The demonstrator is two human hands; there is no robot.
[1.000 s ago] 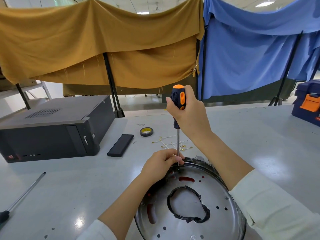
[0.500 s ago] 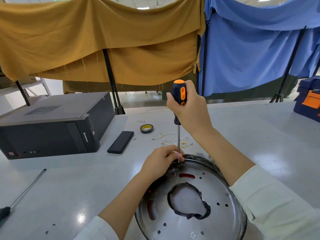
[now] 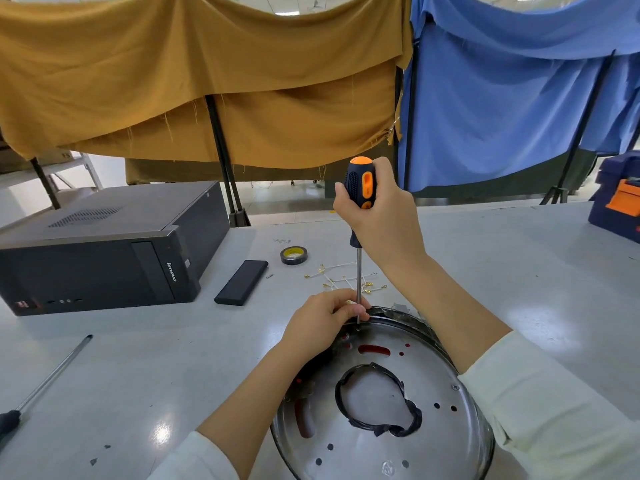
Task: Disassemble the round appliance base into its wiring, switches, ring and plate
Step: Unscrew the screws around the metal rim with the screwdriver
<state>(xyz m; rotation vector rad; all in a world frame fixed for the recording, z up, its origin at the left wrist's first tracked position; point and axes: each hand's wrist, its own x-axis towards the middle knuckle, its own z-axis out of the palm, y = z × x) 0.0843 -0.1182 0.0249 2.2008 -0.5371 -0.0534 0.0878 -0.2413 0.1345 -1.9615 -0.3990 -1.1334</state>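
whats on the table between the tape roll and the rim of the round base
In the head view, a scatter of loose white wires with gold terminals lies on the table between the tape roll and the round base. The screwdriver shaft crosses in front of them.

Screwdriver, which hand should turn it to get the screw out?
The right hand, probably: it already grips the screwdriver handle, upright over the round base's far rim. The left hand pinches the shaft low down, steadying the tip.

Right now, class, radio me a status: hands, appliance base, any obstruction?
Right hand grips screwdriver upright; left hand pinches its shaft. Tip at far rim of round base. Nothing blocking.
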